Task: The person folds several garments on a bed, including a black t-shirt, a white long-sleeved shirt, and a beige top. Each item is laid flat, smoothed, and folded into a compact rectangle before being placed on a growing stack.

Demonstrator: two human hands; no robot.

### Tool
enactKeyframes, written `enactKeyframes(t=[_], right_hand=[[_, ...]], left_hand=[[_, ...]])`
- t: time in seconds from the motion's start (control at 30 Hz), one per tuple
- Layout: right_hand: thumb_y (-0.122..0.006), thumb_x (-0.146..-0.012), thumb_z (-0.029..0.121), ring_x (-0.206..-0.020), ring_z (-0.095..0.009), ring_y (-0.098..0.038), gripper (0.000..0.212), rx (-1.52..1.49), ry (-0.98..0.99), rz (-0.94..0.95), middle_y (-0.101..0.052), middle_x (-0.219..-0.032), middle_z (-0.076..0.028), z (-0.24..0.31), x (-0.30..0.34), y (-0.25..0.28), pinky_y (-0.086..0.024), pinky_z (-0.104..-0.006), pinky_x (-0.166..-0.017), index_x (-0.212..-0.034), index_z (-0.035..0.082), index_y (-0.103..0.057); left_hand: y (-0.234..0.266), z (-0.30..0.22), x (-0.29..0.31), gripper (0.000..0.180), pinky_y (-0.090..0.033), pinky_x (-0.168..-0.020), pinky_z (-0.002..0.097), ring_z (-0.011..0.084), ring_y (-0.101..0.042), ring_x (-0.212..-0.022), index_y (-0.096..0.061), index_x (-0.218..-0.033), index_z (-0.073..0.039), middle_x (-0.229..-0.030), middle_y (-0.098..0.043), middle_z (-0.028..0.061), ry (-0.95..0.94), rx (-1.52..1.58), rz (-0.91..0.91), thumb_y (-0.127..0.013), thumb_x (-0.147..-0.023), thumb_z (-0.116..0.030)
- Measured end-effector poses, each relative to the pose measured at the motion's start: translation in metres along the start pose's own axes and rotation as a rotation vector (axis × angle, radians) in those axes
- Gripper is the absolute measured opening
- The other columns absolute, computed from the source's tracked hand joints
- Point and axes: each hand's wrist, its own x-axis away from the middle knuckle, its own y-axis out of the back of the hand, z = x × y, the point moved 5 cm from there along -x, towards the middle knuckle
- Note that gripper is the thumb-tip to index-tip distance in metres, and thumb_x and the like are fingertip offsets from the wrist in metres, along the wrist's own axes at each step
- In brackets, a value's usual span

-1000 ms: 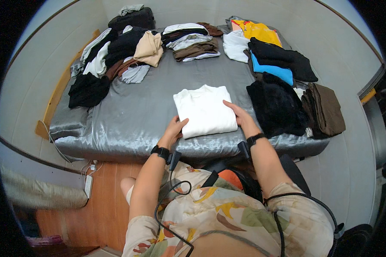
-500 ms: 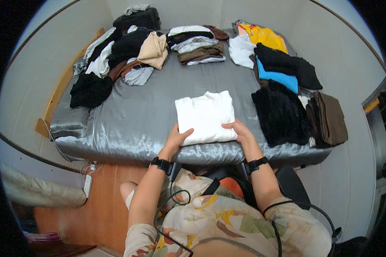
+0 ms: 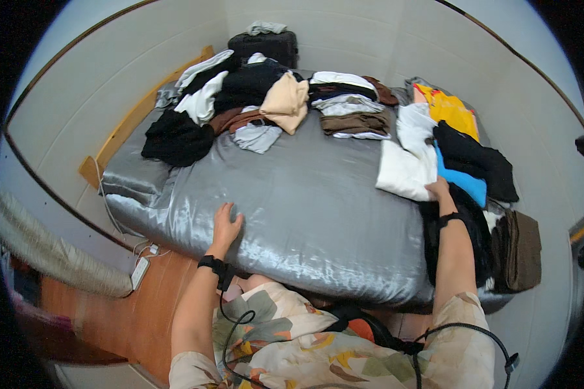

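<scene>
A folded white top (image 3: 403, 172) is at the right side of the bed, gripped at its near right corner by my right hand (image 3: 438, 188). It lies against another white garment (image 3: 414, 124) and partly over a black fuzzy garment (image 3: 457, 227). Close beside it are a blue garment (image 3: 464, 183) and a folded black one (image 3: 480, 157). My left hand (image 3: 226, 227) is apart from any clothing, fingers spread, over the front left part of the grey satin sheet (image 3: 292, 207).
Along the back stands a folded stack (image 3: 353, 123); a beige garment (image 3: 285, 102) and a black bundle (image 3: 177, 138) lie farther left. Brown folded clothing (image 3: 521, 249) sits at the right edge. A black suitcase (image 3: 263, 48) is behind the bed, a power strip (image 3: 140, 272) on the floor.
The white top has moved from the front middle to the right side, carried by my right hand. My left hand has let go of it and shifted left. The view has turned.
</scene>
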Motion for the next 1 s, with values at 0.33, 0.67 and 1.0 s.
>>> enactKeyframes(t=[0.33,0.67,1.0], right_hand=[[-0.073,-0.072,0.021,-0.109,-0.038,-0.055,0.06,0.096,0.903,-0.065,-0.059,-0.114,-0.022,0.287,0.011,-0.098,-0.046,-0.0444,-0.093,-0.127,0.009,-0.052],[-0.086,-0.051,0.051,-0.134,-0.041,-0.027,0.134,-1.128,-0.226,-0.04,-0.024,-0.144,-0.028,0.533,0.02,-0.213,-0.027,-0.0509,-0.109,-0.148,0.014,0.0],[-0.079,-0.057,0.009,-0.108,-0.038,-0.054,0.097,-1.842,-0.274,0.213,-0.049,-0.127,-0.019,0.561,-0.049,-0.231,-0.047,-0.0475,-0.087,-0.14,0.005,-0.029]], left_hand=[[0.005,-0.016,0.011,0.054,-0.019,-0.112,0.0493,0.0335,-0.033,-0.134,-0.046,-0.136,-0.009,-0.143,-0.04,0.0154,-0.139,-0.45,-0.159,-0.05,-0.091,-0.038],[0.011,-0.016,0.006,0.053,-0.018,-0.112,0.0486,0.0323,-0.033,-0.134,-0.049,-0.133,-0.007,-0.141,-0.042,0.0152,-0.095,-0.386,-0.126,-0.052,-0.088,-0.035],[0.013,-0.012,0.002,0.051,-0.016,-0.112,0.0496,0.0319,-0.033,-0.134,-0.05,-0.131,-0.006,-0.142,-0.041,0.0156,-0.079,-0.34,-0.123,-0.051,-0.088,-0.033]])
